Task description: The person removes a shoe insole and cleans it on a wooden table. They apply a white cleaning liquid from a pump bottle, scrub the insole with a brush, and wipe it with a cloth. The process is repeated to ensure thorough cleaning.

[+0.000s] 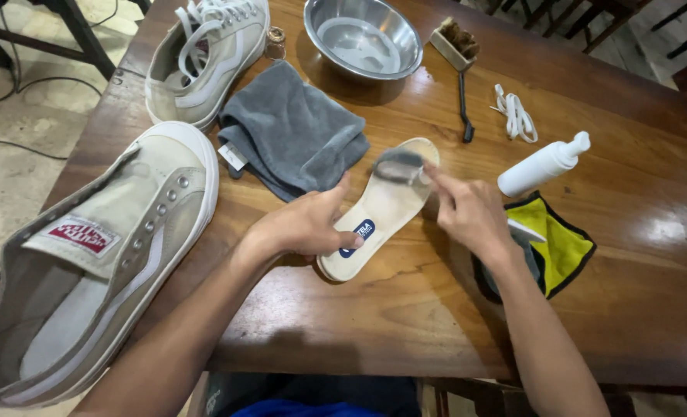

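A cream shoe insole (pixel 386 208) with a blue oval mark lies on the brown wooden table (pixel 405 316). My left hand (pixel 305 225) presses on its heel end, thumb up. My right hand (pixel 471 212) holds a small brush (pixel 399 166), blurred with motion, against the insole's toe end. A beige laceless sneaker (pixel 96 262) lies at the near left, its tongue pulled open.
A second, laced sneaker (pixel 204 58) and a grey towel (pixel 293 135) lie at the far left. A steel bowl (pixel 363 37), wooden brush (pixel 455 42), black-handled tool (pixel 464 108), white laces (pixel 516 114), white pump bottle (pixel 543 164) and yellow-black cloth (pixel 552 245) lie right.
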